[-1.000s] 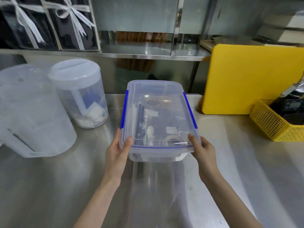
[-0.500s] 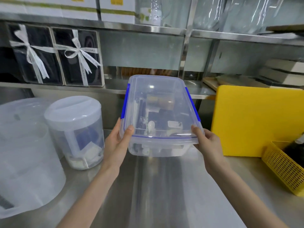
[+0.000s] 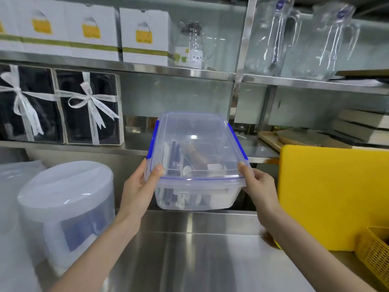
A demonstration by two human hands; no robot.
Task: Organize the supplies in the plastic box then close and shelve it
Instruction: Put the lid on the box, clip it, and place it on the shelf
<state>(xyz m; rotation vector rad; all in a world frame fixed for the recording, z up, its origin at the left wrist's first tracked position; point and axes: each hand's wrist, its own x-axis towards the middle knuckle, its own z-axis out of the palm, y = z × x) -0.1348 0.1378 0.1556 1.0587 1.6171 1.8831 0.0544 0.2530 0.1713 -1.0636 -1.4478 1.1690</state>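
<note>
A clear plastic box (image 3: 195, 144) with a lid and blue side clips is held in the air above the steel counter (image 3: 189, 253). Its far end reaches over the lower steel shelf (image 3: 261, 151). Pens, a small spoon and other supplies show dimly through its walls. My left hand (image 3: 140, 187) grips the near left corner, thumb on the lid. My right hand (image 3: 257, 185) grips the near right corner the same way.
Two ribbon-tied black gift boxes (image 3: 88, 106) stand on the lower shelf to the left. A yellow cutting board (image 3: 332, 192) leans at right, beside a yellow basket (image 3: 374, 251). Translucent lidded jugs (image 3: 65, 205) stand at left. White cartons (image 3: 145, 36) and glass pitchers (image 3: 271, 36) fill the upper shelf.
Both hands have lifted the closed box off the counter and carried it up and forward toward the lower shelf. My view has tilted upward.
</note>
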